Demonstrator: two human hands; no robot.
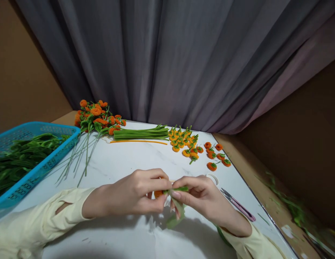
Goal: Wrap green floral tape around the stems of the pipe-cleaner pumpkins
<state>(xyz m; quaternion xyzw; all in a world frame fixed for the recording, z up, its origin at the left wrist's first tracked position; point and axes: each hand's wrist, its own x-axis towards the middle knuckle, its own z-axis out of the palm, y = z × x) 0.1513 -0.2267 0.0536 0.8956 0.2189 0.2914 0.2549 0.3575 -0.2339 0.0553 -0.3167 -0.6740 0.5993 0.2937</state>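
My left hand (135,194) is closed around a small orange pipe-cleaner flower (158,194), of which only a bit of orange shows between the fingers. My right hand (202,196) pinches the green stem (180,188) that sticks out of the flower and a strip of pale green tape (178,212) hanging below it. Both hands meet above the white table (124,169) near its front edge. Both wrists wear pale yellow sleeves.
A blue basket (35,172) of green leaves stands at the left. Finished orange flowers on stems (95,117) lie at the back, beside a bundle of green stems (141,133), an orange pipe cleaner (137,141) and several loose orange flower heads (194,149). Pink scissors (237,204) and a tape roll (213,177) lie to the right.
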